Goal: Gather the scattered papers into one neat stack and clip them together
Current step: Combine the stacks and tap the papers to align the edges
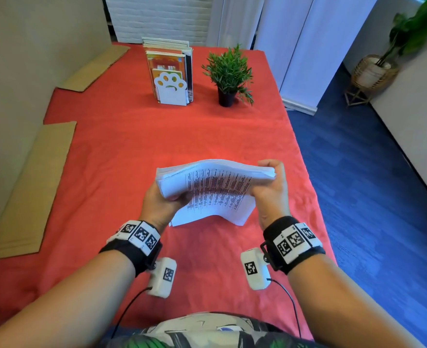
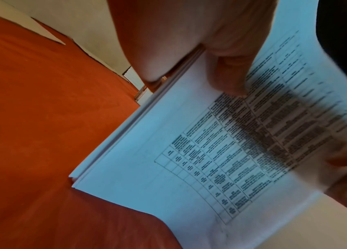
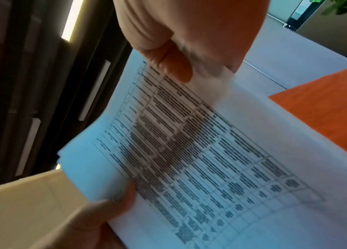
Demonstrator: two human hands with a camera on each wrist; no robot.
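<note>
- Papers: we hold the gathered stack above the tabletop's near middle, left hand pinching its left end, right hand curled round the right end
- We judge it light and floppy; the lower edge sags, so sheets could slide
- Grip both short ends
- Open cloth lies all round; bookend and plant stand well apart, by the far edge
</note>
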